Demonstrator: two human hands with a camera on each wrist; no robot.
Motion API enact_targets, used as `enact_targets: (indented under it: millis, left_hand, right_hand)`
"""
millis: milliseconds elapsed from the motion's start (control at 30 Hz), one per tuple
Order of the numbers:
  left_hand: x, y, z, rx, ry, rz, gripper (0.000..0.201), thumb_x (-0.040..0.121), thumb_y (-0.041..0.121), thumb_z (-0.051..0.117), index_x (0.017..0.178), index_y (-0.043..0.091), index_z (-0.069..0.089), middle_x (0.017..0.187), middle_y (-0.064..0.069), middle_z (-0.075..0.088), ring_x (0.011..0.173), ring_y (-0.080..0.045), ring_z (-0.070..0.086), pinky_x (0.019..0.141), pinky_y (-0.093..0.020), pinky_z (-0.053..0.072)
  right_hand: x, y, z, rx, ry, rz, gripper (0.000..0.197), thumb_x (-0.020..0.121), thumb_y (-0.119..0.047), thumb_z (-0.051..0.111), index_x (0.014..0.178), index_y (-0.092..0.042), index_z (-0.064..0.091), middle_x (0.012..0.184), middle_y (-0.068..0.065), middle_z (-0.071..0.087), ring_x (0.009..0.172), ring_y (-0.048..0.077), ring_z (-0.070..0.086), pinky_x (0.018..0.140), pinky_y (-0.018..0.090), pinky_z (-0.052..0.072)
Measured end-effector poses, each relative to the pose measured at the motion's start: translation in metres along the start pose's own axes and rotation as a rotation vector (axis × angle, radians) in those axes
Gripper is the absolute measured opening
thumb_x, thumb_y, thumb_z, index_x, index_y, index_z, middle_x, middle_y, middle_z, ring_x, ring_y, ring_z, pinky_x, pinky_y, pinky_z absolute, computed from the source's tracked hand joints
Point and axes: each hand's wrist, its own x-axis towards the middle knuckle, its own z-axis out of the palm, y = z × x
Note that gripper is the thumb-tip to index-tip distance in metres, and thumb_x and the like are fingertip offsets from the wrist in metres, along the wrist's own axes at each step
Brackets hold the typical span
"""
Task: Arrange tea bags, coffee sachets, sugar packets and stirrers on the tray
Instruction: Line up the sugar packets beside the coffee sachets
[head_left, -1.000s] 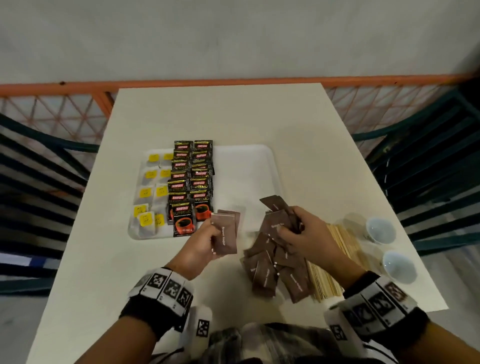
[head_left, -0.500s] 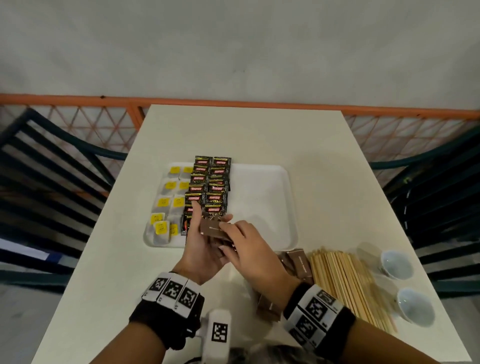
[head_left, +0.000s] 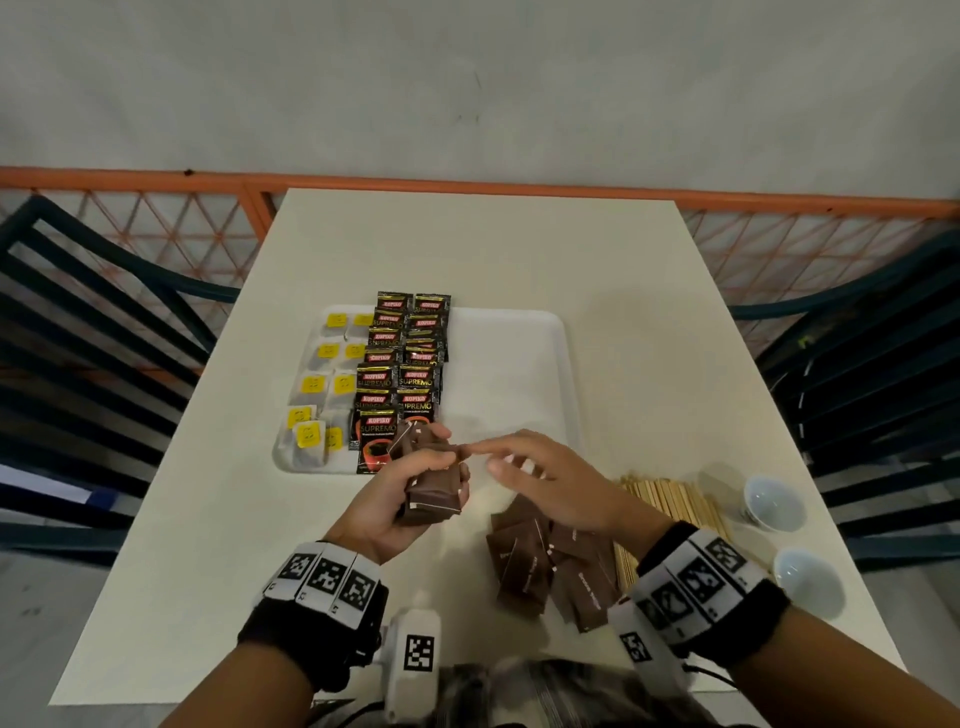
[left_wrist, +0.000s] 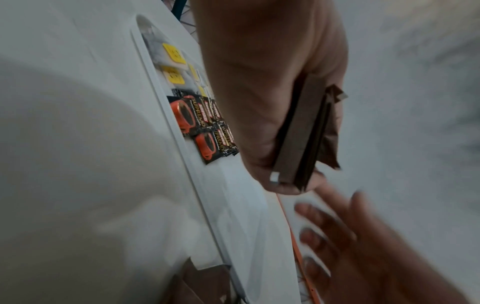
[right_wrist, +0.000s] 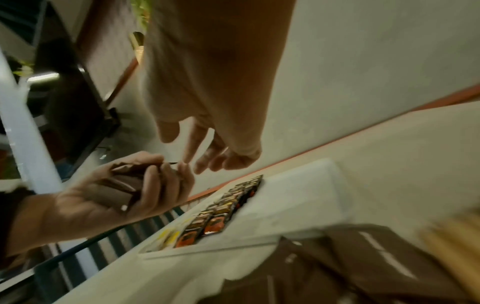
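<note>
My left hand (head_left: 415, 473) grips a small stack of brown sugar packets (head_left: 434, 488) (left_wrist: 303, 133) (right_wrist: 122, 183) just in front of the white tray (head_left: 514, 374). My right hand (head_left: 524, 467) hovers beside it with fingers spread and holds nothing; its index tip nearly touches the stack. On the tray lie yellow-tagged tea bags (head_left: 322, 384) at the left and two columns of black coffee sachets (head_left: 405, 364). More brown sugar packets (head_left: 550, 566) lie loose on the table under my right wrist. Wooden stirrers (head_left: 670, 499) lie to their right.
Two small white cups (head_left: 771, 501) stand at the table's right edge. The right half of the tray holds nothing. Dark chairs (head_left: 872, 364) flank the table on both sides, and an orange railing (head_left: 467, 182) runs behind it.
My right hand brought packets from the pile to my left hand, let them go, and has drawn back to the right with fingers spread. The left hand's stack has grown.
</note>
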Motion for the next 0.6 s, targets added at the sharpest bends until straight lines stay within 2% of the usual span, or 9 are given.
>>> enact_targets:
  millis: [33,100,167,233,333,433,500,600]
  left_hand:
    - [0.000,0.000,-0.002,-0.024,-0.001,-0.007,0.031,0.071,-0.007,0.059,0.091,0.016,0.057,0.082,-0.011,0.066,0.067,-0.019,0.063,0.059,-0.028,0.054]
    - [0.000,0.001,-0.008,-0.057,0.000,-0.010,0.041,0.060,-0.004,0.071,0.094,0.016,0.058,0.090,-0.014,0.067,0.072,-0.022,0.065,0.063,-0.029,0.056]
    - [0.000,0.002,-0.016,-0.059,0.014,-0.015,0.066,0.042,0.001,0.085,0.101,0.015,0.059,0.096,-0.017,0.068,0.076,-0.024,0.067,0.066,-0.031,0.057]
    - [-0.003,0.003,-0.024,-0.046,0.030,-0.027,0.079,0.034,0.004,0.089,0.107,0.014,0.059,0.102,-0.019,0.068,0.079,-0.026,0.069,0.068,-0.032,0.057]
    - [-0.011,0.002,-0.034,-0.080,0.057,-0.030,0.086,0.031,0.003,0.091,0.110,0.011,0.059,0.108,-0.021,0.067,0.082,-0.027,0.070,0.069,-0.035,0.058]
    - [-0.020,0.001,-0.044,-0.090,0.095,-0.008,0.092,0.027,0.005,0.092,0.113,0.008,0.057,0.107,-0.019,0.068,0.081,-0.026,0.070,0.069,-0.035,0.058]
    - [-0.026,0.000,-0.049,-0.089,0.116,0.001,0.094,0.027,0.006,0.092,0.114,0.007,0.057,0.108,-0.019,0.068,0.081,-0.026,0.070,0.068,-0.035,0.058]
    - [-0.030,-0.003,-0.053,-0.107,0.147,-0.010,0.091,0.026,0.003,0.091,0.110,0.007,0.057,0.109,-0.020,0.068,0.080,-0.027,0.070,0.067,-0.035,0.058]
  right_hand:
    - [-0.004,0.011,-0.004,-0.041,0.066,0.040,0.025,0.094,-0.034,0.048,0.114,-0.028,0.061,0.103,-0.007,0.057,0.094,0.006,0.052,0.079,0.015,0.040]
    - [-0.013,0.033,-0.011,-0.279,0.138,0.180,0.022,0.091,-0.037,0.053,0.103,-0.021,0.062,0.095,-0.006,0.058,0.089,0.008,0.053,0.081,0.024,0.042]
    - [-0.025,0.052,-0.013,-0.579,0.037,0.378,0.040,0.086,-0.052,0.051,0.109,-0.020,0.056,0.105,0.000,0.058,0.102,0.016,0.052,0.091,0.032,0.041]
    - [-0.034,0.060,-0.009,-0.721,-0.085,0.481,0.064,0.080,-0.067,0.047,0.124,-0.021,0.046,0.121,0.004,0.053,0.117,0.023,0.045,0.103,0.042,0.032]
    - [-0.040,0.057,0.004,-0.826,-0.151,0.427,0.088,0.071,-0.079,0.042,0.135,-0.018,0.034,0.138,0.008,0.041,0.132,0.029,0.030,0.113,0.053,0.012]
    - [-0.038,0.048,0.020,-0.883,-0.195,0.294,0.097,0.068,-0.080,0.045,0.140,-0.017,0.027,0.146,0.010,0.032,0.140,0.030,0.017,0.113,0.058,-0.004]
    - [-0.036,0.045,0.030,-0.904,-0.232,0.210,0.096,0.070,-0.076,0.050,0.141,-0.017,0.025,0.145,0.010,0.033,0.139,0.030,0.019,0.113,0.057,-0.005]
    - [-0.034,0.043,0.043,-0.884,-0.234,0.122,0.084,0.076,-0.064,0.055,0.139,-0.017,0.026,0.138,0.010,0.037,0.130,0.029,0.030,0.114,0.051,0.009]
